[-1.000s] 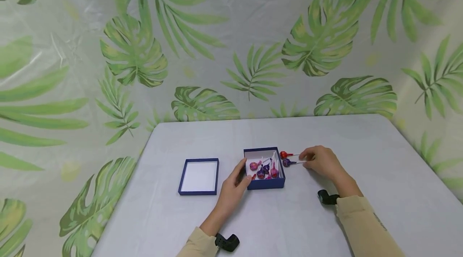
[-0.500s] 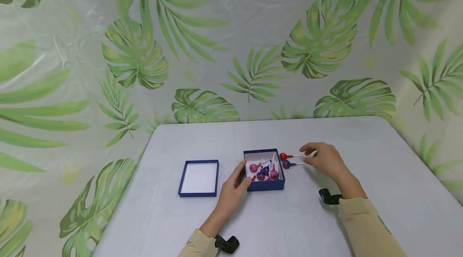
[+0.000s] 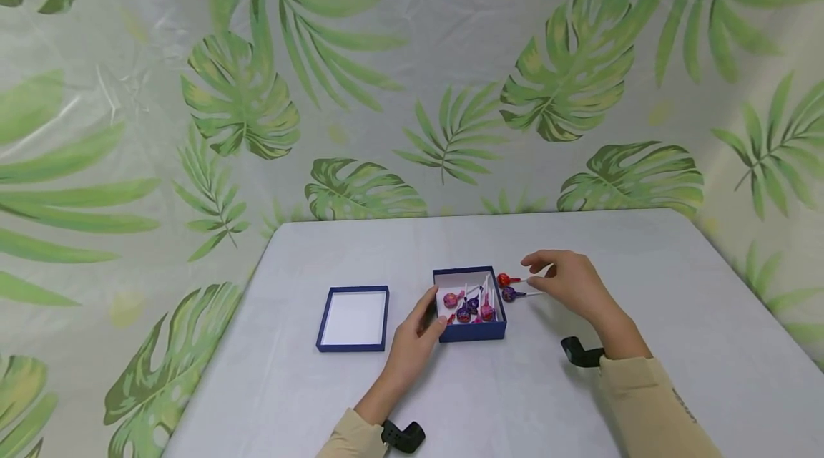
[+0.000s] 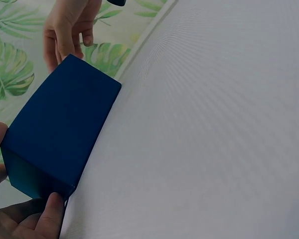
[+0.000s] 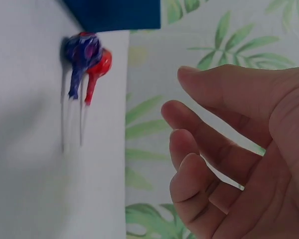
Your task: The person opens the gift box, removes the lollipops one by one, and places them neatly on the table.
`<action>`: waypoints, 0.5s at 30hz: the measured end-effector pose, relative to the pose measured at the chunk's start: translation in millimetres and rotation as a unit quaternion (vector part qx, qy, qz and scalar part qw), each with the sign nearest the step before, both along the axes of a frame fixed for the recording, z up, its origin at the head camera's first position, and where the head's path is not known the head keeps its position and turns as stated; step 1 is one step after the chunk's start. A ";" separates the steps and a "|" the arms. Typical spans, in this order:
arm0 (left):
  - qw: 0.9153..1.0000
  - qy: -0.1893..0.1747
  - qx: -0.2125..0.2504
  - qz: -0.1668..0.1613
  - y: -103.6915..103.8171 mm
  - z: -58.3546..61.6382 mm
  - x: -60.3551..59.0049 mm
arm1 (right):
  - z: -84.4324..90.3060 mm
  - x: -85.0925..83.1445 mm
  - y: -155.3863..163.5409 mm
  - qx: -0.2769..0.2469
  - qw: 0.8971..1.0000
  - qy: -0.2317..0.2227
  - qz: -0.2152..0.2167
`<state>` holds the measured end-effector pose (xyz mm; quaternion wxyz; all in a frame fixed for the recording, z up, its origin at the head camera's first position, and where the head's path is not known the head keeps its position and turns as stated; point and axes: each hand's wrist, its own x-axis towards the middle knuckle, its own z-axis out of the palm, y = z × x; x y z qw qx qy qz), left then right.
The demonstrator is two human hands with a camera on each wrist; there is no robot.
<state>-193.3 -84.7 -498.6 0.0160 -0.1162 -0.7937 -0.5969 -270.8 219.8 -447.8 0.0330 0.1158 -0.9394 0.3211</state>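
My left hand [image 3: 408, 347] holds the left side of a small blue box [image 3: 473, 331], thumb near its front corner and fingers along its side. The left wrist view shows the fingertips against the blue wall of the box [image 4: 65, 119]. Inside lie several wrapped lollipops, pink and purple. Just outside the box's right wall, a red lollipop [image 3: 504, 280] and a purple lollipop [image 3: 510, 294] lie side by side, sticks pointing right. Over their stick ends hovers my right hand [image 3: 573, 286], fingers loosely bent and thumb apart. In the right wrist view this hand [image 5: 234, 144] holds nothing.
A shallow blue-rimmed lid [image 3: 352, 318] with a white inside lies left of the box. Everything rests on a white-covered table [image 3: 515, 401]. Behind it hangs a leaf-patterned curtain [image 3: 450, 50].
My right hand's fingertips were at the lollipop sticks, lifted slightly and drew right, then shifted left over the stick ends. The left hand stays on the box.
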 end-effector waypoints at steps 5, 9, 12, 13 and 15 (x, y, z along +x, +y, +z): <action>1.000 -0.004 -0.002 0.001 0.5 -12.1 -6.4 | 1.9 3.5 -9.1 -0.007 1.000 0.013 0.002; 1.000 -0.002 -0.004 0.009 -0.1 -31.1 -14.0 | 0.9 6.0 -18.0 -0.013 1.000 0.021 0.008; 1.000 0.005 -0.009 0.010 -1.6 -38.3 -17.1 | 0.7 7.4 -25.3 -0.016 0.999 0.029 0.015; 1.000 0.006 -0.010 0.010 -2.1 -39.2 -17.8 | 0.8 7.7 -27.6 -0.018 0.999 0.032 0.018; 1.000 0.008 -0.012 0.008 -2.7 -40.6 -18.9 | 0.9 8.2 -31.8 -0.023 0.999 0.037 0.023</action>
